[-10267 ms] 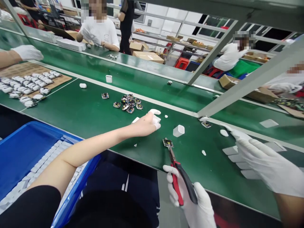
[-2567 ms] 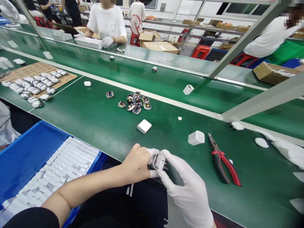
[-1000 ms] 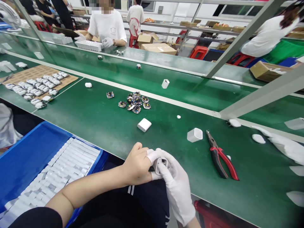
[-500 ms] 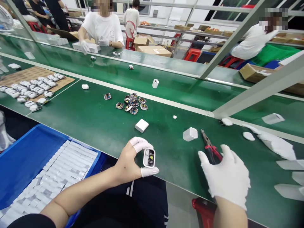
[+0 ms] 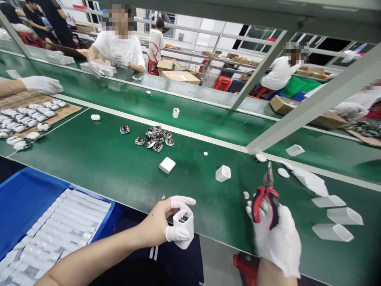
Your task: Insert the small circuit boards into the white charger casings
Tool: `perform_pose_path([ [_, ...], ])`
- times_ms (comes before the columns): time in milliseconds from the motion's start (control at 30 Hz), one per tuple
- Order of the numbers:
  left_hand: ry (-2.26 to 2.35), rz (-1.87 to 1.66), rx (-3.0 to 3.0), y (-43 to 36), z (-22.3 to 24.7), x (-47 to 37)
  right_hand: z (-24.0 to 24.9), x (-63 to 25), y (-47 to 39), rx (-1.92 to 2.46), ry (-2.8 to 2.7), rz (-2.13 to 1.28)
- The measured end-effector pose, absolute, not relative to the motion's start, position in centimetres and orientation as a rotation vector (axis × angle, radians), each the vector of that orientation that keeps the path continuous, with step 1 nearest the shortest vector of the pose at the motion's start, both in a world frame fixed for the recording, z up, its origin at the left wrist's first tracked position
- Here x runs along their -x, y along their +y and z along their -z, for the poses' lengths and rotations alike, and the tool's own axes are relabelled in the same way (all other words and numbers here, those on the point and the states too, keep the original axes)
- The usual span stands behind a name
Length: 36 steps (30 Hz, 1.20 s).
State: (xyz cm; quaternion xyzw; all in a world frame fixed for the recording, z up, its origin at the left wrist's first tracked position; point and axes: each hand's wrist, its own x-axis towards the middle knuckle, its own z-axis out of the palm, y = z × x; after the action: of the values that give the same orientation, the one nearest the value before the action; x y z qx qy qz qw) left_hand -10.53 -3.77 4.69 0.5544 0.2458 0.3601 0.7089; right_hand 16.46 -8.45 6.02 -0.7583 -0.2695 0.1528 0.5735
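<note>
My left hand (image 5: 162, 224), wearing finger cots, grips a white plastic housing (image 5: 187, 234) between thumb and fingers at the bench's front edge. The housing's open end faces up, and dark parts show inside it. In my gloved right hand (image 5: 279, 244) is a pair of needle-nose pliers (image 5: 268, 178) with red and black handles, jaws pointing away from me. Just beyond my hands, a closed-looking white housing (image 5: 167, 165) and an open, hollow white housing (image 5: 223, 174) lie on the green bench (image 5: 119, 171). A small white piece (image 5: 245, 195) lies beside the pliers.
Circuit boards (image 5: 156, 137) are heaped mid-bench. At left, a blue tray (image 5: 26, 186) holds rows of white pieces, and a co-worker's gloved hand (image 5: 41, 84) reaches over cardboard bearing assemblies. Translucent sleeves (image 5: 331, 232) lie right; a slanted metal post (image 5: 285, 115) rises behind.
My right hand has picked up the pliers from the bench and raised their jaws. The housing in my left hand has been tipped upright. A co-worker's hand has appeared at left.
</note>
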Motion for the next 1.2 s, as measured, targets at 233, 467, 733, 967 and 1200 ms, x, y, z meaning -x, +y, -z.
perform_pose_path([
  [233,0.482,-0.728,-1.316,-4.0,-5.1,8.3,-7.7,-13.0,-8.4,1.331,-0.193,-0.816],
  [467,0.699,-0.672,-1.442,-3.6,-6.1,8.7,-6.2,-16.8,-7.8,2.358,-0.766,-0.077],
  [733,0.638,-0.857,-1.409,-2.7,-5.9,9.6,-4.1,-16.9,-6.8,2.449,-1.167,0.083],
  [967,0.591,-0.958,-1.594,-3.2,-5.7,10.2,-7.0,-10.6,-9.1,1.862,-1.132,-0.417],
  [1200,0.512,-0.965,-2.147,-3.1,-7.6,11.2,-8.2,-4.8,-9.1,1.337,-1.122,-1.256],
])
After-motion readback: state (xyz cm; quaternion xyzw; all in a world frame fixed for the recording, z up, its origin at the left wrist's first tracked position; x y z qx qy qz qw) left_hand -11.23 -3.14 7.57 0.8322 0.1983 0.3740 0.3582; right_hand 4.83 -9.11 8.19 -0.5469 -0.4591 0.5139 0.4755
